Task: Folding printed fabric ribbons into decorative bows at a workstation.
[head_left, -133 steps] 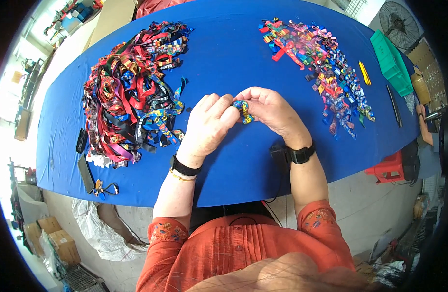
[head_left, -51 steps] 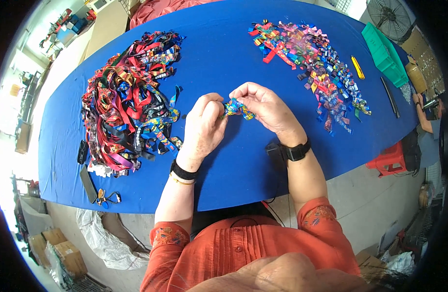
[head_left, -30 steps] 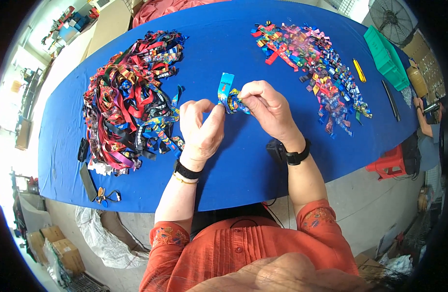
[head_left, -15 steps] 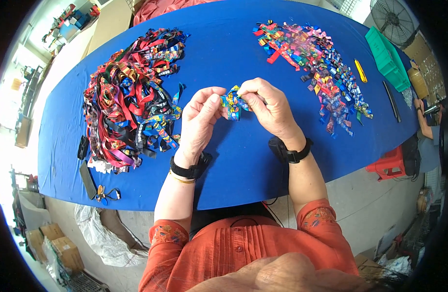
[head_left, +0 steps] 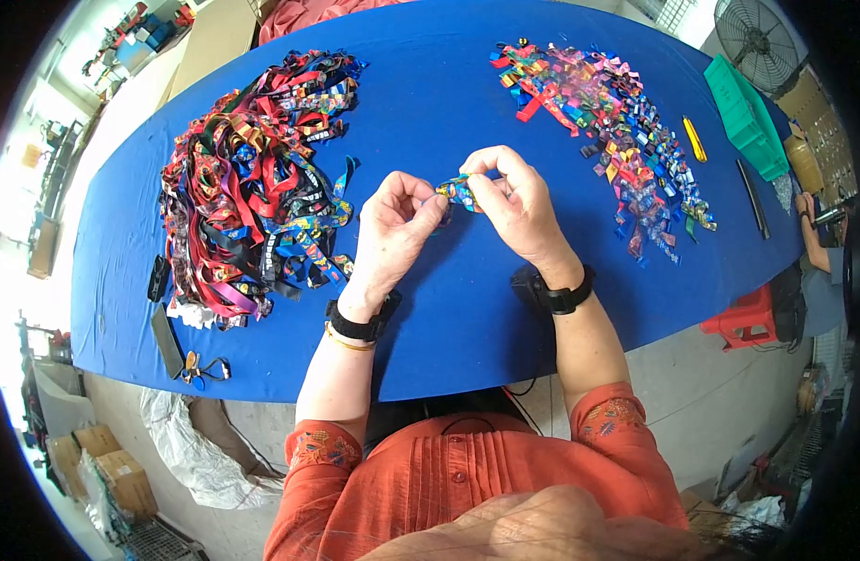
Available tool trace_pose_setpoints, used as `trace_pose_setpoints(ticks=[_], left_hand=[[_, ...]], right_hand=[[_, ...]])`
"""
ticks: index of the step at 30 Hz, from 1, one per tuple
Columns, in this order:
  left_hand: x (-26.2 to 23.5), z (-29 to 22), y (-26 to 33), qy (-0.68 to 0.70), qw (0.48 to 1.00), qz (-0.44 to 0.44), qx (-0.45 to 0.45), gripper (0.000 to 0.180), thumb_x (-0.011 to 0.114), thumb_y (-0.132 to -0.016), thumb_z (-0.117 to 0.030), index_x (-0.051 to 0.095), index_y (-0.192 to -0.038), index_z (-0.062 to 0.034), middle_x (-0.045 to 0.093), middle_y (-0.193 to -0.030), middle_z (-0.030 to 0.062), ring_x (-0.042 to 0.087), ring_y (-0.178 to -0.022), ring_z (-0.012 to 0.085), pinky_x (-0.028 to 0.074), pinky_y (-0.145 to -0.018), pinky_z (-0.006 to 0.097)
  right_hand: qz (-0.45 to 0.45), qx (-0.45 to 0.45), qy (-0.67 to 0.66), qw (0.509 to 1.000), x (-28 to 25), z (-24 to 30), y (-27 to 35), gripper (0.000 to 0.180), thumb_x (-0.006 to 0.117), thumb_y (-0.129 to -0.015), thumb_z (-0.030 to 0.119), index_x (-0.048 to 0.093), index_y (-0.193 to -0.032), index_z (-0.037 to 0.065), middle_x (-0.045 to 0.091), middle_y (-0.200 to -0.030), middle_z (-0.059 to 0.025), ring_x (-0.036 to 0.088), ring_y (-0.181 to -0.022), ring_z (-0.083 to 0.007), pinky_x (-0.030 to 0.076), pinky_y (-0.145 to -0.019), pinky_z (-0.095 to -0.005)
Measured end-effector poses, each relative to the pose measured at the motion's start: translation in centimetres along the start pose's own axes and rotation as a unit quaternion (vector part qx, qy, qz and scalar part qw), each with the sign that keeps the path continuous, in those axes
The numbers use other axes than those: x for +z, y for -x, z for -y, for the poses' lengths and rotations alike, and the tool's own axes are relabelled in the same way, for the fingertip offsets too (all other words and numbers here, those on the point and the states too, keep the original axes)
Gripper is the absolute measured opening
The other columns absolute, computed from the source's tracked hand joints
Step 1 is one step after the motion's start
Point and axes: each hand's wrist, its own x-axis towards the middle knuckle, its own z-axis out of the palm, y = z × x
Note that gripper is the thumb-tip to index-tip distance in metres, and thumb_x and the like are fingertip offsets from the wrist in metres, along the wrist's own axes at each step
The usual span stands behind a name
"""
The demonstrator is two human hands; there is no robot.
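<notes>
Between my two hands, above the middle of the blue-covered table, is a short printed ribbon (head_left: 459,193) in blue, yellow and green. My left hand (head_left: 395,224) pinches one end of it with thumb and fingertips. The other end is gripped by my right hand (head_left: 516,208), thumb against bent fingers. My fingers cover part of the ribbon, so its full shape is hidden. To the left lies a big heap of long printed ribbons (head_left: 252,196), mostly red and black. A spread of small folded ribbon pieces (head_left: 626,150) in many colours lies to the right.
A yellow cutter knife (head_left: 694,139), a black rod (head_left: 752,198) and a green crate (head_left: 743,117) lie along the table's right side. Scissors (head_left: 198,369) and a dark strip (head_left: 166,344) are near its left front edge. Another person's arm (head_left: 811,243) shows at far right, near a red stool (head_left: 740,316).
The ribbon has been drawn together and bunched between my fingertips, and less of it shows. My left hand has turned and moved slightly right; my right hand stays nearly in place.
</notes>
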Motion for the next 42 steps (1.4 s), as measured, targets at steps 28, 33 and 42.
trace_pose_setpoints(ticks=[28, 33, 42], left_hand=[[0.6, 0.2, 0.0, 0.147, 0.989, -0.005, -0.006, 0.021, 0.066, -0.088, 0.002, 0.049, -0.096, -0.0082, 0.065, -0.094, 0.0039, 0.052, -0.058, 0.0026, 0.039, -0.048, 0.017], [0.9, -0.1, 0.2, 0.16, 0.987, -0.014, -0.002, 0.02, 0.068, -0.088, -0.001, 0.051, -0.097, -0.0088, 0.063, -0.084, -0.0006, 0.049, -0.056, 0.0014, 0.036, -0.047, 0.016], [0.9, -0.3, 0.3, 0.097, 0.994, -0.003, -0.044, 0.014, 0.069, -0.091, -0.011, 0.058, -0.099, -0.008, 0.057, -0.075, -0.0064, 0.044, -0.058, -0.0017, 0.03, -0.048, 0.015]], right_hand=[[0.018, 0.063, 0.036, 0.997, 0.9, -0.4, 0.5, 0.01, 0.062, -0.093, 0.011, 0.058, -0.095, 0.003, 0.063, -0.08, -0.0023, 0.055, -0.063, -0.0049, 0.044, -0.053, -0.0235], [0.026, 0.082, 0.029, 0.996, 0.8, 0.2, 0.5, 0.009, 0.061, -0.094, 0.01, 0.057, -0.098, 0.003, 0.063, -0.08, -0.002, 0.056, -0.064, -0.0049, 0.045, -0.054, -0.0226], [0.036, 0.082, 0.026, 0.996, 1.0, 0.1, 0.6, 0.008, 0.06, -0.095, 0.01, 0.056, -0.098, 0.003, 0.064, -0.079, -0.0026, 0.061, -0.068, -0.0064, 0.049, -0.054, -0.0242]])
